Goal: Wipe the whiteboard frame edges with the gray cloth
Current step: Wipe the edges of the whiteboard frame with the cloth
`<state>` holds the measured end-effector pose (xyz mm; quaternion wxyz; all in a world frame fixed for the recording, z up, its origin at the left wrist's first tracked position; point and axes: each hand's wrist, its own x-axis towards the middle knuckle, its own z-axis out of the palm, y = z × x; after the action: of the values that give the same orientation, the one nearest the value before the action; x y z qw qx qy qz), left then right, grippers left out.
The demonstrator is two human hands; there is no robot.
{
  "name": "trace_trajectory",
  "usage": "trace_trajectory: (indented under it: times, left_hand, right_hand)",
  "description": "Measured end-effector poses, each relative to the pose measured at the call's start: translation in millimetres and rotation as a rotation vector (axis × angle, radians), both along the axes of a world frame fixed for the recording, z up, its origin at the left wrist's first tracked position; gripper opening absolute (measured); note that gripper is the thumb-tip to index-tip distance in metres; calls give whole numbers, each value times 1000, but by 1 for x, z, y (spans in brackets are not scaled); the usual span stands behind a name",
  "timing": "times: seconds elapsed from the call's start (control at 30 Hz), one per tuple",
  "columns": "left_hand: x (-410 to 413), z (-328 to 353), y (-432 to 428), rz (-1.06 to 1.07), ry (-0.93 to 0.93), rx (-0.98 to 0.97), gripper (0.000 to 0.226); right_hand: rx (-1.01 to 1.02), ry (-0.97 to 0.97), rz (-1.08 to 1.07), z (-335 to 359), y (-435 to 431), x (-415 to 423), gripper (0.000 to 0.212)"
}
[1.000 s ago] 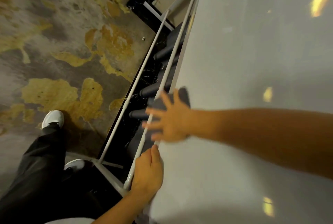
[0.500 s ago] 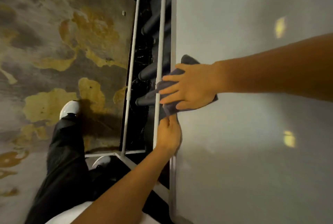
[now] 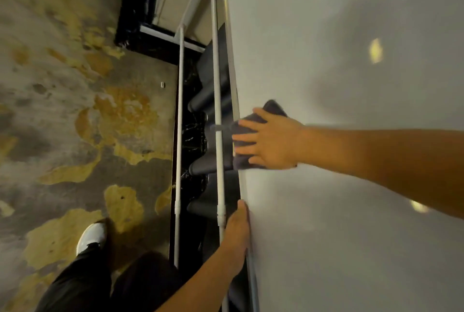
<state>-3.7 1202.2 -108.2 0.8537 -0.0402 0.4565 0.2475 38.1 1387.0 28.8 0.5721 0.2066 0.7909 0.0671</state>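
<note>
The whiteboard (image 3: 339,60) fills the right side of the view, with its thin metal frame edge (image 3: 232,70) running top to bottom. My right hand (image 3: 271,143) lies flat, pressing the gray cloth (image 3: 244,127) against the board and over the frame edge. Part of the cloth shows above my fingers and part below them. My left hand (image 3: 237,234) grips the same frame edge lower down, with fingers wrapped behind it and hidden.
Two white stand poles (image 3: 178,136) run beside the frame edge. Dark rolled items (image 3: 206,101) sit on a black base behind the poles. The stained floor (image 3: 75,111) lies at left, with my white shoe (image 3: 91,236) and dark trouser leg at bottom left.
My right hand with the cloth has slid farther up the frame edge, away from my left hand. The left hand keeps its grip on the edge. The camera view has shifted.
</note>
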Motion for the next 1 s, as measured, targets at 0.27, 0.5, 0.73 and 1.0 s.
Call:
trace_trajectory:
  times: [0.27,0.5,0.73,1.0]
  left_hand:
    - [-33,-9,92,117,-317,-172,70]
    - [-47,-27,212,17,-324,-137,103]
    - [-70,-30,372,36,-403,-51,100]
    - [-87,-42,491,-29,-446,-36,106]
  right_hand:
    - [-314,-12,91,-12,25,-9,54]
    - [114,-5,67,12,237,-28,55]
    - [-147,-44,133,-4,290,-41,54]
    - [136,13,7,-8,465,-51,62]
